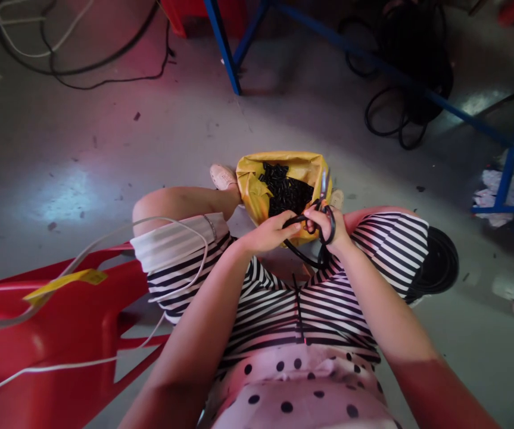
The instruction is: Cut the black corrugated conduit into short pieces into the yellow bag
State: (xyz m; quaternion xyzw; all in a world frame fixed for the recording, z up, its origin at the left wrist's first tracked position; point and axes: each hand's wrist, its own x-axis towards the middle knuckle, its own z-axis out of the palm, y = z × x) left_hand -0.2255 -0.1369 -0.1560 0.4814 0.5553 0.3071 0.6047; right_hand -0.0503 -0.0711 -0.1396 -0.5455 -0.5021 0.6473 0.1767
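Scissors (329,225) with black handles are gripped in my right hand (335,233), their blades pointing up and away over the right side of a yellow bag (251,189). My left hand (271,233) is closed on a black cable or tube (300,255), which loops down toward my lap. Its end lies close to the fingers of my right hand; whether those fingers touch it I cannot tell. Inside the open yellow bag, between my feet, is a heap of short black pieces (283,189).
A red plastic stool (60,357) with white cords stands at my left. Beside my right knee lies a black coil (438,262). Ahead is a blue metal frame (224,47), with dark cables (118,56) on the floor at the far left and a black bundle (421,71) at the right.
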